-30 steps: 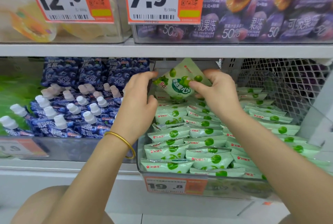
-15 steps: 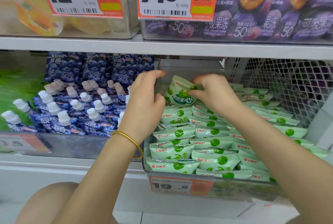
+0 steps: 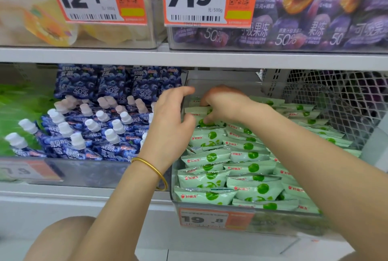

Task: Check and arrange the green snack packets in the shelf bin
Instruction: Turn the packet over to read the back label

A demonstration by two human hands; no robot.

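Right grip (image 3: 222,105): fingers curled down, pinching one pale green plastic snack packet (image 3: 193,114).
Packet: at 8 o'clock of the right grip, under its fingertips, in the 11 o'clock corner of the clear plastic shelf bin (image 3: 273,211).
Left grip (image 3: 170,118): loosely spread, holding nothing; at 9 o'clock of the packet, thumb just beside its edge.
Other green packets (image 3: 252,187): in overlapping rows, filling the bin toward 6 o'clock.

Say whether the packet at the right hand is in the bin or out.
In. The right hand grips the packet down in the back row, level with the other packets inside the bin.
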